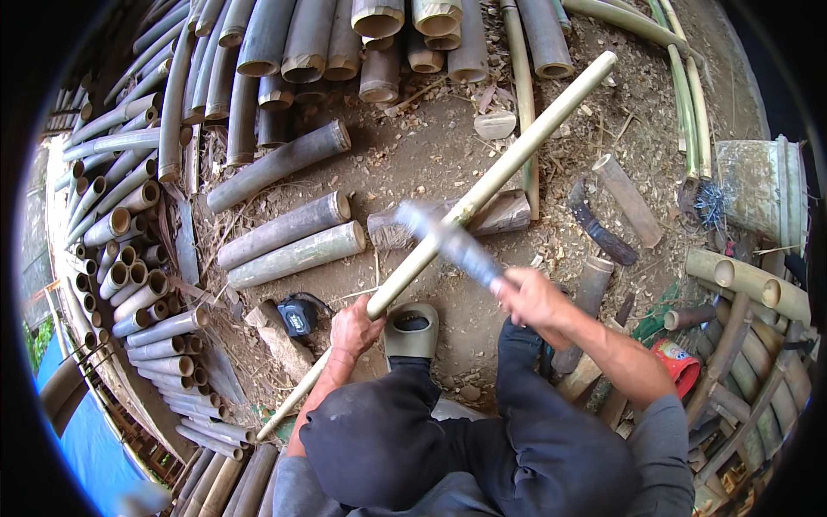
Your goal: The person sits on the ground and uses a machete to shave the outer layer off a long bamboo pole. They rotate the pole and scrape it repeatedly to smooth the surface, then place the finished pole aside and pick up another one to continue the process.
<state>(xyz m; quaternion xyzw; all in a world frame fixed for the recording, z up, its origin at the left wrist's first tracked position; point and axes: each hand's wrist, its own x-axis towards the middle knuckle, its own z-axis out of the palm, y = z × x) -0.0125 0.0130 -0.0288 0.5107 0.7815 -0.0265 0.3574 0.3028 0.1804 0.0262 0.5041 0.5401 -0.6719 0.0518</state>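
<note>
My left hand (355,327) grips a long thin bamboo pole (517,151) that runs from lower left up to the upper right and rests across a wooden chopping log (508,215). My right hand (530,297) holds the handle of a broad blade (444,239), blurred by motion, whose edge lies against the pole just above the log. My foot in a grey-green sandal (412,332) stands on the dirt between my hands.
Cut bamboo sections (297,254) lie on the dirt at left, with stacked poles (129,258) along the left and top edges. A black tape measure (298,316), a curved sheath (599,226), a short bamboo piece (627,200) and a red container (678,364) lie nearby.
</note>
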